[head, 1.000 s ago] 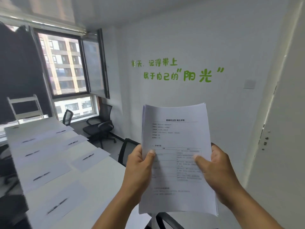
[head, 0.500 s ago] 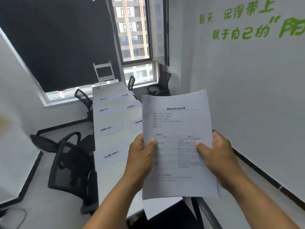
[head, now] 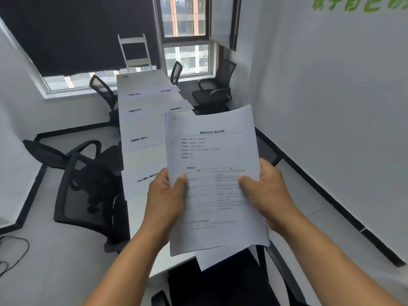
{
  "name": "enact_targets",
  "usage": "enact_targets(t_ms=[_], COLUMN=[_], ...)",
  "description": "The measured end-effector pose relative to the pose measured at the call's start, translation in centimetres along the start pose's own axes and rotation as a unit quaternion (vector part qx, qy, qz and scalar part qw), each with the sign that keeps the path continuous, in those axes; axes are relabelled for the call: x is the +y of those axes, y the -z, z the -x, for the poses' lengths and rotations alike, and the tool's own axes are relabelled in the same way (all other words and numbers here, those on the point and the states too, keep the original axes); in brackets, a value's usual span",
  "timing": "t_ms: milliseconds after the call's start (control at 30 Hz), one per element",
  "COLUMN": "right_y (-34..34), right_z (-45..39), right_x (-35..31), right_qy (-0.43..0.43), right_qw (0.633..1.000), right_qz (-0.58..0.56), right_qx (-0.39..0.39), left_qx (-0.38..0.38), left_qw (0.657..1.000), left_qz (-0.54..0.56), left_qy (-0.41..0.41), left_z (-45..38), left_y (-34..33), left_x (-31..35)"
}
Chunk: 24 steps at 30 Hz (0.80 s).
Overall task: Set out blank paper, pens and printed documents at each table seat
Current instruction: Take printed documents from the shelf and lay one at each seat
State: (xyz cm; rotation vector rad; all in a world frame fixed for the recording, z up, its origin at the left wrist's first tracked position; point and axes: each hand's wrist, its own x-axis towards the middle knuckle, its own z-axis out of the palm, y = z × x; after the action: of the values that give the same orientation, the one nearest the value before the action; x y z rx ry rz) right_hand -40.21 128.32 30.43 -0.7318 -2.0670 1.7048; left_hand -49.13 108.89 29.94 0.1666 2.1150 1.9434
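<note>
— Printed documents (head: 212, 173), where are they in the head view?

— Up in front of the person, over the near end of the long white table (head: 141, 217). It is a stack of sheets with a heading and a ruled form on the top page. The left hand (head: 164, 202) grips the stack's left edge, thumb curled on the front; the right hand (head: 268, 193) grips the right edge the same way.

— And on the table?

— Blank sheets (head: 139, 138) lie in a row down its left side, each with a dark pen (head: 139, 139) on it; a further pen (head: 144, 178) lies just left of the stack. More sheets and pens sit along the table's right side at its far end, partly hidden behind the stack.

— The room round the table?

— Black mesh office chairs: one (head: 84, 191) at the table's near left, another (head: 103, 91) at the far left, two (head: 217, 89) past the far right corner. Beyond the far end, a window (head: 185, 34) with a dark blind (head: 77, 34) drawn over its left part, and a white ladder-like frame (head: 134, 51). A white wall (head: 331, 107) with green lettering runs along the table's right.
</note>
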Motion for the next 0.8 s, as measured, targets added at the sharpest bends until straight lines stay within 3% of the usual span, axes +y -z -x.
enact_targets(t_ms=[333,567,800], right_y=[-0.7,-2.0,-3.2], right_z=[-3.1,-5.5,-7.7], right_x=[6.8,13.4,18.9], right_qy=[-0.124,-0.156,-0.168], right_qw=[0.987,0.966,0.954], right_qz=[0.073,0.118,0.157], right_qx=[-0.073,-0.167,-0.192], left_qx=[-0.070,0.017,0.088], left_qw=[0.985,0.977,0.967], left_qz=[0.028,0.019,-0.009], left_qy=[0.157,0.211,0.239], left_z=[-1.4,-0.8,-1.2], left_y=[0.0,-2.4,-4.6], left_x=[-7.5,-14.5,-20.1])
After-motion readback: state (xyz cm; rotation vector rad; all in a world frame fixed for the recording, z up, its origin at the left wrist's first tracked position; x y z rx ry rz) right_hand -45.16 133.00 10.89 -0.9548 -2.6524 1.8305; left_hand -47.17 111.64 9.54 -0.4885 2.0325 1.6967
